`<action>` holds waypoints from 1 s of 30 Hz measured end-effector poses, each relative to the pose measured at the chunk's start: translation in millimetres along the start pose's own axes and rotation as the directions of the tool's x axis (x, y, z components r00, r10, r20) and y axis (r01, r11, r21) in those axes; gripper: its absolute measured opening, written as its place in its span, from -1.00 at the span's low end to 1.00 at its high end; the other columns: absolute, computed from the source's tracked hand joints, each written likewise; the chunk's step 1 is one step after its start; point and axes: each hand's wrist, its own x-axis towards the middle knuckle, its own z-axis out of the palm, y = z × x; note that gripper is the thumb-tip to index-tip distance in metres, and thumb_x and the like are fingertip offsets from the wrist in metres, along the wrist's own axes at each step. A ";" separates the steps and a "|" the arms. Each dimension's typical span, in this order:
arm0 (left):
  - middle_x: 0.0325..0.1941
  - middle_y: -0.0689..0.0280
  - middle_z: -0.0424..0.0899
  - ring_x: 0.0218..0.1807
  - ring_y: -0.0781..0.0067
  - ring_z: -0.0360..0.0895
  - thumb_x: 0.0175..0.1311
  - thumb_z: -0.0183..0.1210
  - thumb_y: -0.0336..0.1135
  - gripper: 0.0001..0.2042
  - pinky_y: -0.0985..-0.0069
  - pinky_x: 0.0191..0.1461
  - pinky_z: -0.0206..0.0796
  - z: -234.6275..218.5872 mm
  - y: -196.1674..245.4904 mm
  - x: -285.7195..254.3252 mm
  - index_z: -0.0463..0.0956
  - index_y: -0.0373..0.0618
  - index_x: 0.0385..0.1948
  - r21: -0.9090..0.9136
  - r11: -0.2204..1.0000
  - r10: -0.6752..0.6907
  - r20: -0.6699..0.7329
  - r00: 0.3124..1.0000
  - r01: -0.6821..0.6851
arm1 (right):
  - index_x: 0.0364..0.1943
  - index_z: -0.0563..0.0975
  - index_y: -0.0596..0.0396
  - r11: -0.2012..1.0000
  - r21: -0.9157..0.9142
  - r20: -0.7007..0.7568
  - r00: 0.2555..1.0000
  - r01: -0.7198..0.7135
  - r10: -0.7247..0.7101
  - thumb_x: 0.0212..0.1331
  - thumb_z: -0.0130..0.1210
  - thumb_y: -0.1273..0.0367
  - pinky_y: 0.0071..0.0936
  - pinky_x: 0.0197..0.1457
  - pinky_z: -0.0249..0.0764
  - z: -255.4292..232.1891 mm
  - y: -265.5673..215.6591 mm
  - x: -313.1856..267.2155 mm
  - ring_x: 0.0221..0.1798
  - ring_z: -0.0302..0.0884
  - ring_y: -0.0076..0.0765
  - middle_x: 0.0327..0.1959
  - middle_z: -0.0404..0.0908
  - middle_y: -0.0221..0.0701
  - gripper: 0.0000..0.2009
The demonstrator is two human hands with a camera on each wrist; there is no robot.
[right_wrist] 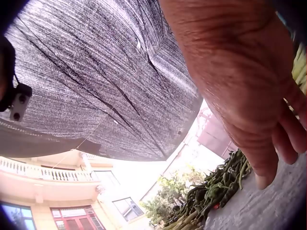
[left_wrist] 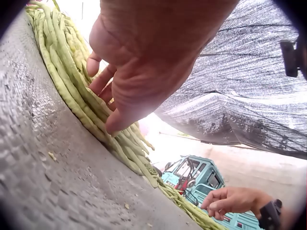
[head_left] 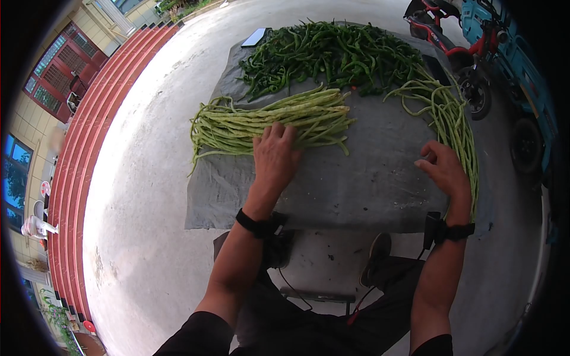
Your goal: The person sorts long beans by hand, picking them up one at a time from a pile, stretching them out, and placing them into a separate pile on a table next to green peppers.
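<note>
- Left hand (head_left: 275, 159): palm down, fingers straight and held close together, tips laid flat on the near edge of the bundle of long beans (head_left: 267, 121). The left wrist view shows the fingertips (left_wrist: 115, 125) pressing onto the pods without curling round any of them.
- Right hand (head_left: 442, 169): fingers loosely bent and slightly apart, holding nothing. It sits above the grey cloth (head_left: 356, 178), just beside the second strand of long beans (head_left: 454, 124); whether it touches the pods cannot be told. The right wrist view shows relaxed fingers (right_wrist: 283, 143) hanging over the cloth.
- Bundle of long beans: pale yellow-green pods, long and thin, lying side by side across the cloth's left half, ends roughly level at the right, a few stray pods curling off at the left.
- Second strand of long beans: same pale green, running in a curved line along the cloth's right edge.
- Heap of green peppers (head_left: 332, 56): darker green, piled at the far end of the cloth, behind the bundle.
- Grey cloth: woven, spread on pale concrete ground (head_left: 142, 196).
- Blue vehicle (head_left: 510, 59): parked at the far right.
- Red steps (head_left: 89, 136): at the left.
</note>
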 end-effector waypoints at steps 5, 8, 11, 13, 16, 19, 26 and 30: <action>-0.05 0.20 0.62 0.13 0.03 0.62 0.20 0.47 -0.29 -0.70 0.10 0.12 0.45 2.5 -4.4 0.4 0.66 -0.04 -0.05 -0.041 0.999 0.013 -0.001 1.000 -0.013 | -0.08 0.62 0.19 1.000 -0.001 0.023 0.999 -0.025 0.026 0.16 0.48 0.31 -0.18 -0.14 0.57 0.3 -3.0 2.3 -0.26 0.66 -0.19 -0.32 0.67 -0.20 -0.66; -0.10 0.22 0.61 0.07 0.05 0.61 0.19 0.40 -0.33 -0.79 0.09 0.08 0.40 3.7 -5.1 1.4 0.64 -0.04 -0.16 -0.042 0.999 0.015 0.008 1.000 -0.015 | -0.08 0.63 0.19 1.000 -0.006 0.020 1.000 -0.021 0.021 0.16 0.48 0.31 -0.18 -0.14 0.58 0.9 -2.6 1.7 -0.27 0.66 -0.20 -0.32 0.67 -0.20 -0.66; -0.14 0.24 0.61 0.02 0.07 0.61 0.22 0.37 -0.35 -0.85 0.10 0.05 0.41 2.4 -5.6 2.3 0.65 -0.04 -0.21 -0.028 0.998 0.054 -0.037 0.998 -0.055 | -0.09 0.63 0.19 1.000 -0.008 0.019 0.999 -0.028 0.028 0.16 0.48 0.30 -0.18 -0.13 0.58 0.0 -5.7 0.7 -0.27 0.66 -0.20 -0.32 0.67 -0.20 -0.66; -0.16 0.23 0.61 0.00 0.06 0.60 0.24 0.34 -0.36 -0.88 0.11 0.04 0.41 -1.1 -4.3 2.5 0.64 -0.04 -0.23 -0.037 0.997 0.059 -0.054 0.997 -0.061 | -0.09 0.63 0.19 1.000 -0.003 0.010 1.000 -0.022 0.022 0.16 0.48 0.30 -0.17 -0.13 0.58 1.2 -3.2 1.3 -0.27 0.66 -0.19 -0.32 0.67 -0.20 -0.66; -0.17 0.22 0.62 0.00 0.03 0.61 0.25 0.30 -0.38 -0.91 0.08 0.02 0.42 -14.6 2.1 0.8 0.63 -0.03 -0.24 -0.113 0.992 0.051 -0.023 0.998 -0.053 | -0.09 0.63 0.19 1.000 0.015 0.014 1.000 -0.020 0.020 0.16 0.48 0.30 -0.16 -0.13 0.57 1.9 -0.5 2.0 -0.27 0.66 -0.17 -0.33 0.66 -0.20 -0.65; -0.16 0.17 0.65 0.00 -0.08 0.65 0.24 0.32 -0.41 -0.87 0.04 0.02 0.47 -19.9 0.0 -7.0 0.63 -0.05 -0.21 -0.226 0.974 0.057 0.139 0.989 -0.024 | -0.09 0.63 0.18 1.000 0.001 0.001 1.000 0.015 -0.015 0.16 0.48 0.29 -0.15 -0.13 0.57 2.9 0.5 1.7 -0.28 0.66 -0.16 -0.33 0.66 -0.19 -0.65; -0.14 0.13 0.68 0.00 -0.15 0.68 0.20 0.34 -0.43 -0.83 0.03 0.01 0.51 -25.2 -6.6 -18.7 0.59 -0.04 -0.20 -0.191 0.980 0.112 0.295 0.949 -0.056 | -0.08 0.62 0.18 1.000 -0.019 0.013 1.000 0.001 -0.001 0.18 0.47 0.29 -0.15 -0.13 0.56 4.8 -4.8 3.1 -0.26 0.66 -0.14 -0.32 0.66 -0.20 -0.66; -0.15 0.16 0.69 -0.01 -0.10 0.70 0.18 0.34 -0.47 -0.81 0.08 0.02 0.53 -32.2 -6.4 -20.2 0.60 -0.05 -0.19 -0.232 0.972 0.139 0.412 0.900 -0.044 | -0.08 0.62 0.17 0.999 -0.021 0.007 1.000 0.028 -0.028 0.19 0.46 0.28 -0.14 -0.14 0.56 8.5 -4.2 4.4 -0.27 0.66 -0.14 -0.32 0.66 -0.20 -0.66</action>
